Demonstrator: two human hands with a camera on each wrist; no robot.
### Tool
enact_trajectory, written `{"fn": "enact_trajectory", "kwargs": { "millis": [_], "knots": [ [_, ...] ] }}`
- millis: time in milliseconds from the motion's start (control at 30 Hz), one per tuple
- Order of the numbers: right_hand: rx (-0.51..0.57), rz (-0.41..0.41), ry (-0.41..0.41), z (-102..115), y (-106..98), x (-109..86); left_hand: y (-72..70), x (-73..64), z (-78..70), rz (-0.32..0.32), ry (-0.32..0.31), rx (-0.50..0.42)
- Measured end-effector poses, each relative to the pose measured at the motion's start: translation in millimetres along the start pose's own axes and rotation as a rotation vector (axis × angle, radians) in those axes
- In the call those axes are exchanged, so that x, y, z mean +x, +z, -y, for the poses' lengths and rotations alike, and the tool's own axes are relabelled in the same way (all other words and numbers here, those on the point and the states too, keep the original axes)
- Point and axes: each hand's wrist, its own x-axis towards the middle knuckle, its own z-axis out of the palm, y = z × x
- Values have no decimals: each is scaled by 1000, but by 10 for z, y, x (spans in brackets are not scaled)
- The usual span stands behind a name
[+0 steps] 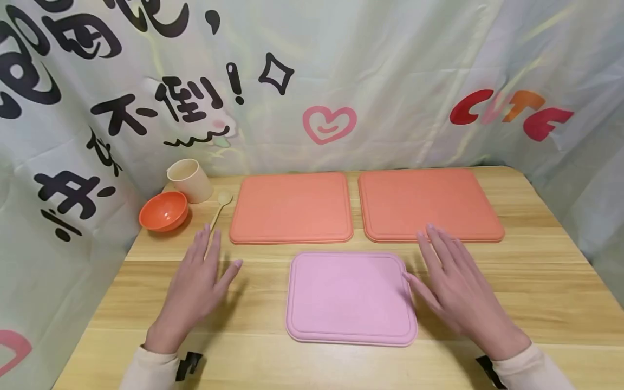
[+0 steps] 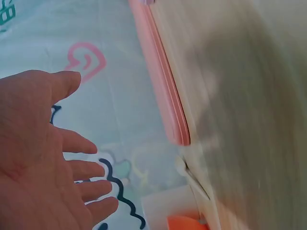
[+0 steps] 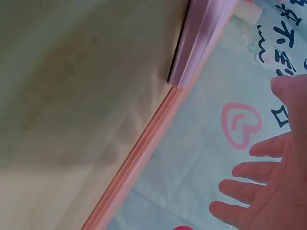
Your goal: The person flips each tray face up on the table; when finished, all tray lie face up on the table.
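My left hand (image 1: 191, 290) is held over the left side of the table with its fingers straight and the thumb spread. Just beyond its fingertips lies a pale spoon (image 1: 225, 198). My right hand (image 1: 460, 290) hovers by the right edge of a lilac cutting board (image 1: 351, 298), fingers extended and the thumb pointing toward that board. Neither hand holds anything. In the left wrist view the left palm (image 2: 33, 153) shows bare, and the right hand (image 3: 278, 177) likewise has nothing in it in the right wrist view.
Two coral cutting boards (image 1: 292, 208) lie side by side along the back of the wooden table (image 1: 536, 292). An orange bowl (image 1: 163, 214) and a cream cup (image 1: 195, 184) stand at the back left. A printed cloth (image 1: 390, 70) hangs behind.
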Motion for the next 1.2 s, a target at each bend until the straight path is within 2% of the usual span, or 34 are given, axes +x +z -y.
{"fn": "enact_trajectory", "kwargs": {
  "millis": [167, 400, 567, 800, 1033, 1200],
  "knots": [
    [53, 55, 3, -27, -3, 153, -39, 156, 140, 26, -24, -58],
    [145, 177, 68, -53, 9, 426, -128, 407, 271, 66, -90, -110],
    [219, 240, 93, -76, 56, 617, -163, 609, 344, 90, -94, -131],
    [314, 402, 231, -89, 135, 940, -171, 924, 435, 143, -103, -156],
    [426, 411, 296, -107, 309, 1252, -133, 1180, 450, 215, -134, -184],
    [463, 464, 356, -121, 440, 1431, -99, 1312, 423, 236, -152, -200]
  ]
}}
